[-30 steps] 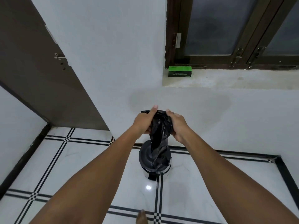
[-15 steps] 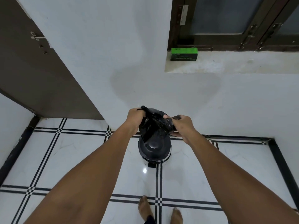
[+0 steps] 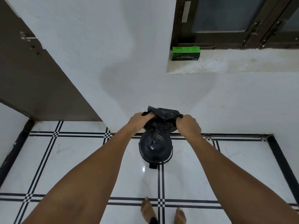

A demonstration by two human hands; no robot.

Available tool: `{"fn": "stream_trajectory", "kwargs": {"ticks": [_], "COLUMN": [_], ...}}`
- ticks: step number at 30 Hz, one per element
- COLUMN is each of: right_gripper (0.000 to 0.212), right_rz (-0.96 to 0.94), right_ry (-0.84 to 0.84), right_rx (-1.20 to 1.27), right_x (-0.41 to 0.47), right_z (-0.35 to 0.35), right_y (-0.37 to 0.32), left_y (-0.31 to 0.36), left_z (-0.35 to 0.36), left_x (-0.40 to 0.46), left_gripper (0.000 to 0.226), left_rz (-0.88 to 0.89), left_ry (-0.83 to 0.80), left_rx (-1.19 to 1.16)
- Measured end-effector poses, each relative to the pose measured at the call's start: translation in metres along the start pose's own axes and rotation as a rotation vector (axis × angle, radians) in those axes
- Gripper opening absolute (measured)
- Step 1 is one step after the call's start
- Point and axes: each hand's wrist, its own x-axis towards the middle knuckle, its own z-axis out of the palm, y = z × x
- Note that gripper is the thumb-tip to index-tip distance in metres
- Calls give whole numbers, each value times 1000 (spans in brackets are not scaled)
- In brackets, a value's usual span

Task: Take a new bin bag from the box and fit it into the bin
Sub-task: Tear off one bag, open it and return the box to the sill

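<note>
A black bin bag (image 3: 162, 120) is shown held above a black pedal bin (image 3: 155, 147) that stands on the white tiled floor (image 3: 80, 159), near the far wall. The bag's left edge is gripped by the left hand (image 3: 140, 122) with curled fingers, and its right edge is pinched in the closed right hand (image 3: 187, 125); the film is bunched between them, with a crumpled tail hanging toward the bin's top. Whether the bag's mouth is already parted cannot be told. The bin's domed top appears to be a closed lid, so it is judged that the bag cannot yet be fitted. The green box (image 3: 185, 53) is seen on the window ledge (image 3: 242, 62), far right, well apart from the bin. Bare feet are visible at the near edge, just short of the bin's pedal.

Several risks are judged likely: the thin film may be torn if the edges are pulled apart too sharply; the wrong, sealed end may be worked at; the bag may be dropped when a hand is freed for the lid.
</note>
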Motion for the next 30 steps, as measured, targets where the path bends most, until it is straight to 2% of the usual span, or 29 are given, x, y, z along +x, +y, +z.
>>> {"fn": "stream_trajectory", "kwargs": {"ticks": [4, 6, 7, 9, 10, 11, 12, 13, 14, 15, 16, 17, 19, 20, 21, 22, 23, 24, 25, 26, 29, 30], "right_gripper": [21, 24, 24, 18, 16, 17, 18, 20, 24, 26, 25, 22, 17, 15, 13, 13, 14, 19, 21, 21, 19, 20], "right_rz": [-37, -38, -56, -193, -322, -424, -446, -379, -246, -141, -111, -106, -257, -359, -429, -452, -357, -154, -2, 67, 58, 94], "right_ry": [-60, -132, -135, -20, 110, 218, 230, 138, -26, -156, -212, -203, -52, 25, 96, 82, -48, -256, -425, -443, -251, -229], "right_rx": [-72, -95, -76, 62, 143, 168, 92, -40, -168, -216, -156, -66, 177, 286, 320, 236, 96, -67, -117, -82, 200, 330], "right_x": [4, 5, 6, 4, 3, 3, 6, 9, 9, 11, 11, 13, 6, 2, 1, 3, 11, 9, 6, 13, 25, 29], "right_z": [6, 8, 7, 1, -1, -1, 2, 10, 20, 26, 29, 29, 28, 32, 41, 49, 61, 79, 88, 100, 113, 116], "right_y": [0, -1, -5, -20, -24, -23, -19, -11, 3, 14, 17, 16, 2, 3, 10, 19, 34, 56, 72, 78, 69, 66], "left_y": [-11, -10, -5, 10, 12, 12, 7, -5, -25, -40, -48, -48, -33, -35, -40, -50, -67, -102, -124, -143, -140, -139], "left_z": [-1, 0, 0, 0, 1, 0, 1, 4, 9, 13, 17, 21, 22, 24, 26, 30, 37, 50, 58, 62, 59, 57], "left_x": [12, 11, 10, 4, 3, 2, 5, 9, 9, 8, 7, 7, 2, 1, 0, 3, 10, 10, 5, 11, 17, 21], "left_gripper": [21, 12, 14, 20, 20, 19, 18, 19, 23, 27, 30, 32, 31, 28, 26, 24, 24, 24, 26, 28, 30, 29], "left_rz": [25, -9, 24, 244, 408, 493, 489, 388, 225, 141, 150, 169, 338, 436, 492, 464, 324, 88, -81, -112, -54, -89], "left_ry": [155, 178, 229, 488, 673, 769, 735, 607, 428, 345, 356, 429, 710, 830, 882, 784, 553, 285, 74, 67, 311, 355], "left_rx": [364, 450, 465, 432, 416, 486, 635, 820, 925, 950, 870, 742, 415, 304, 291, 434, 641, 807, 792, 680, 374, 276]}}
